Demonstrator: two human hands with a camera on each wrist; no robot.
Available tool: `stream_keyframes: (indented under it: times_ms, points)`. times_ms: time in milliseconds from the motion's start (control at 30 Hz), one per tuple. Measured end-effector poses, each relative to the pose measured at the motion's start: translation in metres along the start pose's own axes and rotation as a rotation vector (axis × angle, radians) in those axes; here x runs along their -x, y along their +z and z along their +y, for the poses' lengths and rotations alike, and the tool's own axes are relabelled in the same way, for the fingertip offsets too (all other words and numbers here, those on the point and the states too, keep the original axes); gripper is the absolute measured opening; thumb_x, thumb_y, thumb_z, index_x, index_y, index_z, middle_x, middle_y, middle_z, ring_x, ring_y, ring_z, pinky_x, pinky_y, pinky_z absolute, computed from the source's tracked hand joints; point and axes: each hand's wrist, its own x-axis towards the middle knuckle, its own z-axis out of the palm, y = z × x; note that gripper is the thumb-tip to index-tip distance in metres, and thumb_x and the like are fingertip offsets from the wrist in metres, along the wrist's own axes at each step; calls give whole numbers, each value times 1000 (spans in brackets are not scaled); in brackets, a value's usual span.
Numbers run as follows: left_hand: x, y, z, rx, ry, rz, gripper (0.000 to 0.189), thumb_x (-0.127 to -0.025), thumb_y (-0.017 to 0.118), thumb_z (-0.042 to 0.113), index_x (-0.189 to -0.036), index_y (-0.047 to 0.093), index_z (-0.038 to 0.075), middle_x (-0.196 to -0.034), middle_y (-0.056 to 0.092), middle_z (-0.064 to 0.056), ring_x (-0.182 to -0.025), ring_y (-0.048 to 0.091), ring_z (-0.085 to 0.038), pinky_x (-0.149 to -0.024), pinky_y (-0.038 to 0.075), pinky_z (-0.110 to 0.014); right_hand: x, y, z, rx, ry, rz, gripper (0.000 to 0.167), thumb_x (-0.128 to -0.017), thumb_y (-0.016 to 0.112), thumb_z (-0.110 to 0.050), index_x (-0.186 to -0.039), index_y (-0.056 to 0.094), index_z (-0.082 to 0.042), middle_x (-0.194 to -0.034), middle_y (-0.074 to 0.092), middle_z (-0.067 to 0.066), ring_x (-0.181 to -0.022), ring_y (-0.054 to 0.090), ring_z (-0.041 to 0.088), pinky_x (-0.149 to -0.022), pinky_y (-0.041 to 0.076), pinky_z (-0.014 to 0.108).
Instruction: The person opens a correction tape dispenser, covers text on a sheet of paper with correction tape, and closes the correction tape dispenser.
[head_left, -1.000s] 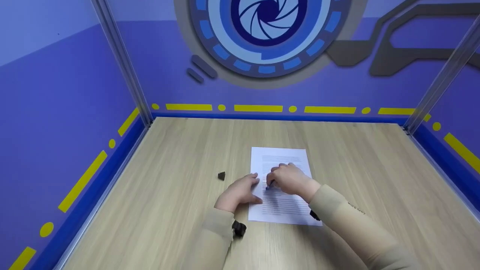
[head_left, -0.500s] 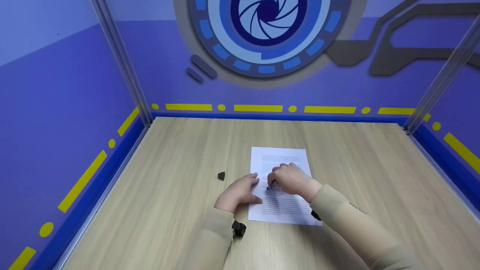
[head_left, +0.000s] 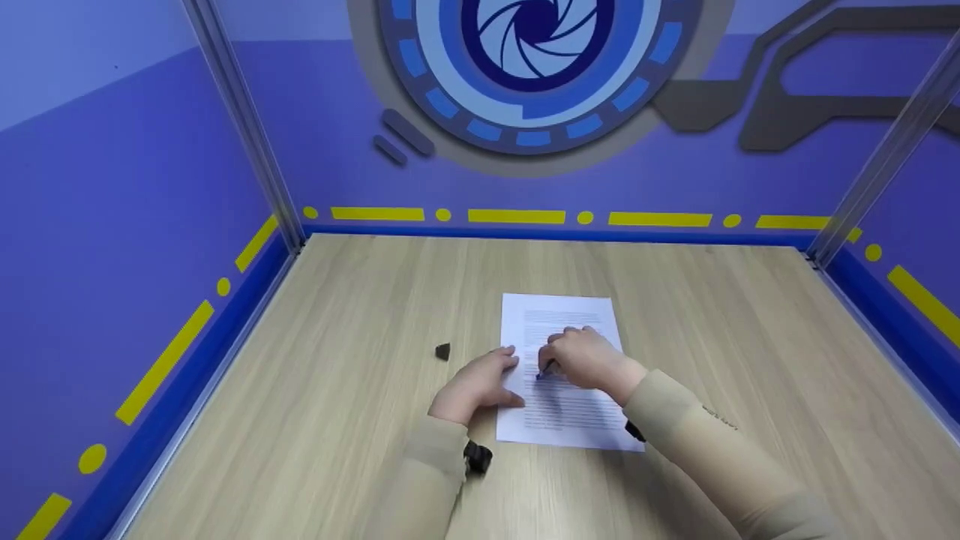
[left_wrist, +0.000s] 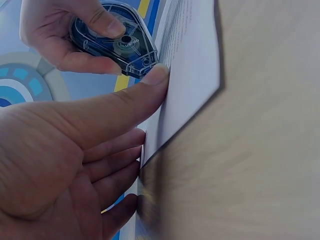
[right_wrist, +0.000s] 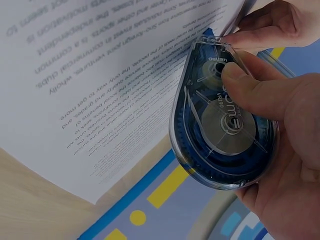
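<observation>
A printed sheet of paper (head_left: pixel 555 424) lies flat on the wooden table. In the right hand (head_left: pixel 585 358) is a correction tape dispenser (right_wrist: pixel 220 120) with a clear case and blue inside, pinched between thumb and fingers. Its blue tip (right_wrist: pixel 208 33) meets the printed lines near the left side of the text. The left hand (head_left: pixel 476 382) rests at the sheet's left edge, fingers extended, its thumb (left_wrist: pixel 155 75) on the paper. From the left wrist, the dispenser (left_wrist: pixel 117 37) shows just beyond that thumb.
A small dark piece (head_left: pixel 443 352) lies on the table (head_left: pixel 360 360) left of the sheet. Blue walls (head_left: pixel 315 142) with yellow marks stand behind and at both sides, joined by metal posts (head_left: pixel 251 127). Black straps (head_left: pixel 478 457) sit at the wrists.
The right hand with the correction tape dispenser has slid slightly to the right along the text. The left hand and the sheet have stayed in place.
</observation>
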Motion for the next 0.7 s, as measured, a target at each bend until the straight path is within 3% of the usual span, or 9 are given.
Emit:
stream_keyframes:
  times_ms: [433, 700]
  points:
    - [1, 2, -1, 19, -21, -2, 77, -79, 89, 21, -146, 55, 1, -163, 43, -11, -151, 41, -32, -128, 33, -43, 1, -4, 3, -50, -54, 64, 19, -88, 77, -1, -98, 80, -17, -96, 77, 1, -90, 72, 27, -74, 61, 50]
    - [0, 0, 2, 39, -32, -4, 77, -79, 89, 19, -147, 55, 1, -163, 43, -10, -152, 40, -31, -128, 33, -42, -1, -3, 0, -36, -41, 47, 20, -88, 76, -2, -99, 80, -18, -97, 76, 3, -90, 71, 29, -70, 58, 53]
